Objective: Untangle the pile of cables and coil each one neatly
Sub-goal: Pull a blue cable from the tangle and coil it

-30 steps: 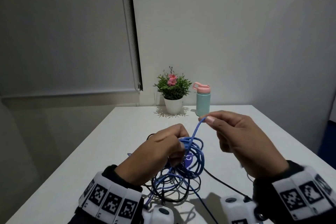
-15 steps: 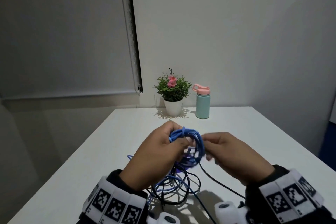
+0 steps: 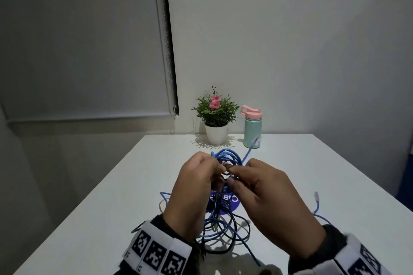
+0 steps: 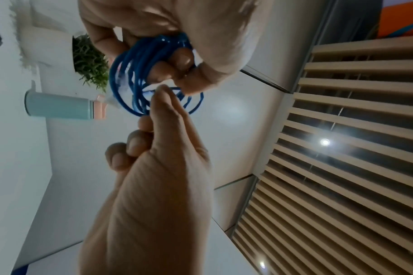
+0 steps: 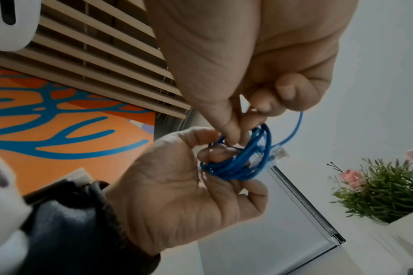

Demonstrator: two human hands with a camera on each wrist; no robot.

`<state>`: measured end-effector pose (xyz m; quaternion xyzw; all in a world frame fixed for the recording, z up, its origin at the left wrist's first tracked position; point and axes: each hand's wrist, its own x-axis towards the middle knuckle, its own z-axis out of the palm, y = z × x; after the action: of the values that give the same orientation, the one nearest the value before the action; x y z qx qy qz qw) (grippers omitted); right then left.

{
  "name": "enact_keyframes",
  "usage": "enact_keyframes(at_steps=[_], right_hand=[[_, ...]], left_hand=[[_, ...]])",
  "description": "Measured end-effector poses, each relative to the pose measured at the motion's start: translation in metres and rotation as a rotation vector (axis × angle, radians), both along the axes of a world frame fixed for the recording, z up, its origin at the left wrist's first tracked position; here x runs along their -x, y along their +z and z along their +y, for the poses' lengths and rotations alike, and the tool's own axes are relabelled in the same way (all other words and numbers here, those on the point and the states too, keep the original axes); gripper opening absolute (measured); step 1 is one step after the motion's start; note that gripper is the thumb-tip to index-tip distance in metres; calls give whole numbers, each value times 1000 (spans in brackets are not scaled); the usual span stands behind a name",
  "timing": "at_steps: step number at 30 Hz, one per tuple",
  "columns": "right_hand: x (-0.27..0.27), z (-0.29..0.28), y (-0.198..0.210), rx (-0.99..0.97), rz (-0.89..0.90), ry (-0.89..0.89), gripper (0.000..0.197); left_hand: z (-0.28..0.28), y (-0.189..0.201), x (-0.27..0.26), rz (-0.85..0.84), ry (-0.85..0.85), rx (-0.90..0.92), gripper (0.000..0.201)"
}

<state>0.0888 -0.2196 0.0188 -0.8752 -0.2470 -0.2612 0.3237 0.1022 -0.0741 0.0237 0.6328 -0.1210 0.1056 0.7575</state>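
Note:
A small coil of blue network cable point(image 3: 228, 156) is held up over the table between both hands. My left hand point(image 3: 218, 167) grips the coil, with fingers curled through its loops point(image 5: 243, 163). My right hand point(image 3: 232, 170) pinches the same coil from the right point(image 4: 130, 78). A short free end with a clear plug point(image 3: 257, 141) sticks out past the coil point(image 5: 279, 154). Below the hands, blue strands run down into a loose tangle with a black cable point(image 3: 237, 230) on the table. Another blue plug end point(image 3: 316, 196) lies to the right.
The white table point(image 3: 324, 163) has a potted plant point(image 3: 215, 114) and a teal bottle with a pink lid point(image 3: 252, 128) at its far edge by the wall. A purple round sticker point(image 3: 233, 202) lies under the tangle. Table edges fall away left and right.
A second ago my right hand held a blue strand up, apart from the coil. It has come in to the coil, and both hands now hold it slightly higher and farther.

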Motion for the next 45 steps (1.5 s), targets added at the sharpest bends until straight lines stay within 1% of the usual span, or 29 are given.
enact_keyframes(at_steps=[2,6,7,8,9,11,12,13,14,16,18,20,21,24,26,28,29,31,33,34,36,39,40,42,45], right_hand=[[0,0,-1,28,45,6,13],[-2,-4,0,37,149,65,11],[-4,-7,2,2,163,60,10],[-5,-10,4,-86,195,67,11],[-6,-13,8,-221,253,110,14],[-3,-17,15,-474,430,295,23],[0,-18,18,-550,498,388,25],[1,-20,19,-575,525,436,26],[1,-22,20,-552,514,430,25],[0,-24,19,-391,403,332,26],[2,-24,20,-274,275,216,25],[6,-23,22,-238,169,154,25],[7,-22,23,-228,153,152,24],[4,-27,21,-172,196,164,15],[1,-32,21,-166,174,164,12],[-3,-33,20,-228,117,171,11],[-5,-33,19,-311,143,211,9],[-8,-32,16,-486,269,339,10],[-10,-29,12,-547,365,430,19],[-11,-26,9,-565,399,452,21],[-12,-23,6,-633,473,482,24],[-14,-23,5,-732,611,486,26],[-15,-24,5,-728,626,467,24],[-15,-25,6,-697,603,416,18],[-16,-23,6,-694,558,373,17]], left_hand=[[-3,-1,3,-5,-59,35,19],[0,0,2,16,-88,-19,19],[2,1,0,9,-110,-28,18],[4,2,-1,-2,-136,-36,15],[6,4,-2,-17,-159,-60,12],[13,5,-2,-52,-197,-168,15],[15,6,-2,-71,-201,-231,17],[16,6,-1,-87,-188,-291,19],[17,6,-1,-98,-164,-345,22],[18,4,-1,-117,-91,-414,25],[17,1,-1,-154,-37,-457,20],[16,-1,-1,-201,8,-512,13],[17,-2,-1,-222,24,-536,12],[22,-2,-3,-255,58,-604,10],[23,-1,-1,-244,32,-642,8],[22,1,1,-230,-52,-683,10],[22,2,3,-212,-110,-675,10],[23,4,6,-172,-237,-605,11],[22,4,7,-155,-308,-501,17],[21,4,8,-154,-303,-442,21],[15,1,6,-162,-241,-348,24],[8,-4,3,-162,-175,-307,25],[7,-5,2,-158,-161,-322,25],[7,-6,1,-157,-136,-352,25],[7,-6,0,-144,-158,-345,28]])
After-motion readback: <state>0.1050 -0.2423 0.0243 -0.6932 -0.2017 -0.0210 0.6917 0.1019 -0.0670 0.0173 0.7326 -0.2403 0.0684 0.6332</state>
